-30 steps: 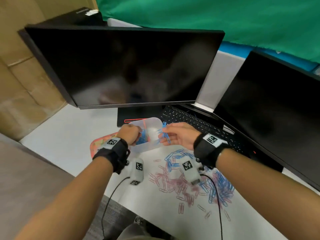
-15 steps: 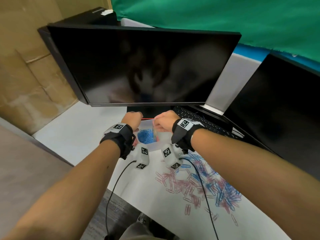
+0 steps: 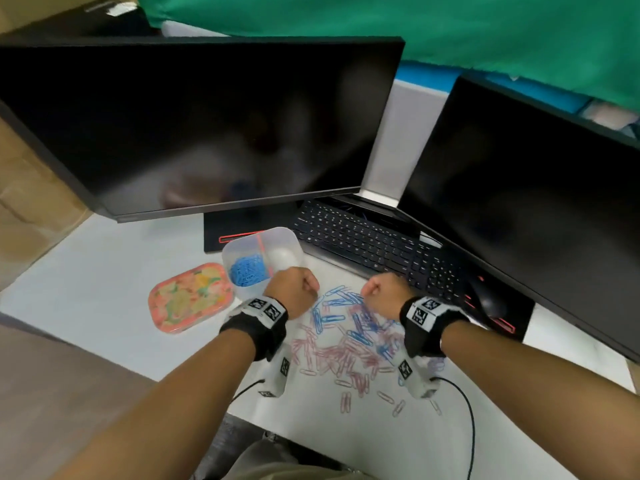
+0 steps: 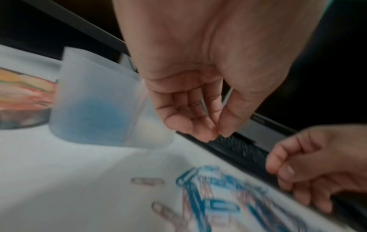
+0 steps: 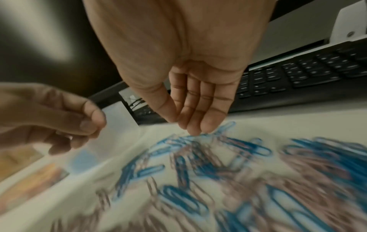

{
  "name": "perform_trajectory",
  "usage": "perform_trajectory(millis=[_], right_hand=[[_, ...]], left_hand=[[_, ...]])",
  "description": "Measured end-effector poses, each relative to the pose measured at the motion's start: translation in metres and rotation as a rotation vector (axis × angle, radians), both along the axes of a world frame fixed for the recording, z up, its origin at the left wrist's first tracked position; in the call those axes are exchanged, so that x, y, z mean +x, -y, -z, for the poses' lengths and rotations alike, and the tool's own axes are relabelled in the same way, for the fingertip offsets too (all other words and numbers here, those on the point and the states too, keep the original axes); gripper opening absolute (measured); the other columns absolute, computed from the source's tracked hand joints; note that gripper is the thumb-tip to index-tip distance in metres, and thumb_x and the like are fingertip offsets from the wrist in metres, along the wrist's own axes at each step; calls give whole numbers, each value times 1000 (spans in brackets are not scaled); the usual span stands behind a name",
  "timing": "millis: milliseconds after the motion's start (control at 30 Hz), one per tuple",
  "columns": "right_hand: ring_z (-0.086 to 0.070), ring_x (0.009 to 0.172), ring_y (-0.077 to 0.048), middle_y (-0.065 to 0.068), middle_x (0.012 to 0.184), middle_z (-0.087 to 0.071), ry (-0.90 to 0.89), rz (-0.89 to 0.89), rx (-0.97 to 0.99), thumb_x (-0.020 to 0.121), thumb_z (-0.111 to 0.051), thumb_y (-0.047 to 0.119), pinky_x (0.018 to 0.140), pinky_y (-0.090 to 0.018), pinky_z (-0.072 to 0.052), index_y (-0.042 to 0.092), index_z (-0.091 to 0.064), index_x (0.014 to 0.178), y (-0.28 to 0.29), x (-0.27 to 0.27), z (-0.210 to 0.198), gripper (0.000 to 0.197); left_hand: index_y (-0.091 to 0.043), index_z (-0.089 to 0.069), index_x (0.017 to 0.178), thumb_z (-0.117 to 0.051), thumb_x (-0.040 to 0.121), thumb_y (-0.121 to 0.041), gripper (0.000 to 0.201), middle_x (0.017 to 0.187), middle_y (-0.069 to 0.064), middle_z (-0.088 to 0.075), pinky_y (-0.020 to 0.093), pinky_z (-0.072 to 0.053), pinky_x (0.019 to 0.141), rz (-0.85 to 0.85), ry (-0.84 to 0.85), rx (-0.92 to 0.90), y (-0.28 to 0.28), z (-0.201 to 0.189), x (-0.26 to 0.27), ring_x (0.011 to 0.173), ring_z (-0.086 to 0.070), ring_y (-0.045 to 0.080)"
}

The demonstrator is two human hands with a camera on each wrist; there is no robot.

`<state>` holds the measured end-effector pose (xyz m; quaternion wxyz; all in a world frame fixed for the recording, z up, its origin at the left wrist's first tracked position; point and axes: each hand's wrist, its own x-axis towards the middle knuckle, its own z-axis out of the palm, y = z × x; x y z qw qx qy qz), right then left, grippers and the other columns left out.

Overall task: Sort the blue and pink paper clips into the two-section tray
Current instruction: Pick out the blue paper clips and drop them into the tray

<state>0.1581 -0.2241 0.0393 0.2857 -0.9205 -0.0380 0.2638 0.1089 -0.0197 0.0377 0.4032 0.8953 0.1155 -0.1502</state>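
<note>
Step in hand: both hands are over the loose pile, ready for another pick; judged from the filling, blue clips are being gathered first.
Left hand (image 3: 293, 291): hovers between the tray and the pile, fingers loosely curled with the thumb meeting the fingertips; the left wrist view shows nothing held.
Right hand (image 3: 383, 292): hovers over the far edge of the pile, near the keyboard (image 3: 374, 242); fingers mostly straight and drawn together, tips just above a blue clip, holding nothing.
Tray (image 3: 290, 237): clear, two sections, on the tabletop (image 3: 90, 271) just left of and beyond the pile; the left section holds blue clips (image 3: 247, 270), the right section looks empty.
Pile: blue paper clips (image 3: 330, 306) lie mostly at the far side, pink paper clips (image 3: 332, 355) mostly nearer, the two tangled where they meet.
Lid (image 3: 190, 297): patterned, flat on the tabletop left of the tray.
Doing it well: take the free blue clips on the far edge first and pinch one clip by its end so linked neighbours fall away.
Care: check for a pink clip hooked on before carrying; drop blue only left of the divider.
Risk: sweeping could push clips under the keyboard.
</note>
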Motion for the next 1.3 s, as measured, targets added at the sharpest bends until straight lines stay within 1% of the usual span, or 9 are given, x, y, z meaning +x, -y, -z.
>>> perform_trajectory(millis=[100, 200, 333, 467, 600, 833, 1033, 1133, 1300], right_hand=[[-63, 78, -21, -2, 82, -68, 35, -74, -85, 81, -53, 8, 70, -24, -51, 16, -67, 71, 14, -17, 14, 19], [-64, 80, -27, -5, 87, -69, 35, -167, -95, 79, -49, 8, 71, -32, -55, 12, -66, 75, 17, -34, 24, 18], [-61, 80, -24, -2, 86, -64, 23, -241, -123, 80, -54, 7, 72, -31, -54, 22, -56, 74, 18, -50, 37, 16], [-59, 83, -27, -5, 90, -60, 62, -265, -139, 82, -54, 6, 74, -34, -53, 14, -57, 84, 18, -57, 45, 9], [-59, 88, -26, -7, 99, -61, 61, -249, -116, 84, -51, 1, 80, -35, -53, 11, -60, 98, 17, -56, 49, 20], [-61, 88, -27, -9, 100, -58, -1, -237, -107, 78, -49, -11, 77, -40, -56, 10, -59, 99, 15, -51, 48, 31], [-59, 94, -25, -6, 105, -59, -20, -264, -115, 80, -49, -6, 82, -37, -55, 14, -60, 102, 17, -50, 49, 31], [-56, 85, -15, 3, 92, -53, -18, -199, -12, 84, -49, -1, 75, -27, -50, 13, -62, 105, 22, -50, 48, 28], [-47, 62, -2, 13, 69, -48, -164, 30, 230, 89, -47, 2, 59, -13, -39, 9, -67, 94, 21, -39, 37, 22]], left_hand=[[-26, -60, 67, -50, 79, -8, 25, 83, -5, -67, 24, -50, 76, 169, -39, 148, 23, 15, -3, 85, -64, 20], [-27, -63, 80, -49, 78, -11, 22, 98, -2, -67, 27, -50, 82, 263, -106, 279, 30, 27, -7, 94, -62, 22], [-28, -64, 98, -53, 80, -9, 29, 106, -1, -61, 28, -48, 81, 388, -82, 401, 24, 41, -16, 99, -60, 23], [-31, -62, 117, -51, 88, -14, 36, 110, -1, -56, 33, -51, 83, 511, -12, 469, 18, 49, -22, 101, -59, 24], [-30, -68, 106, -53, 88, -19, 26, 104, -2, -54, 29, -46, 74, 517, 42, 511, 17, 51, -19, 97, -59, 22], [-24, -65, 86, -61, 83, -17, 8, 99, -3, -50, 33, -52, 78, 457, -10, 483, 21, 53, -12, 94, -58, 21], [-26, -59, 72, -60, 80, -17, 12, 87, -10, -60, 25, -47, 73, 297, -21, 282, 18, 52, -15, 84, -59, 14], [-26, -58, 68, -63, 80, -15, 18, 74, -11, -64, 22, -48, 69, 113, -8, 93, 13, 47, -17, 73, -60, 11], [-18, -64, 90, -61, 85, 1, 20, 77, 9, -71, 29, -55, 72, -197, -90, -334, 4, 44, -14, 65, -67, 16]])
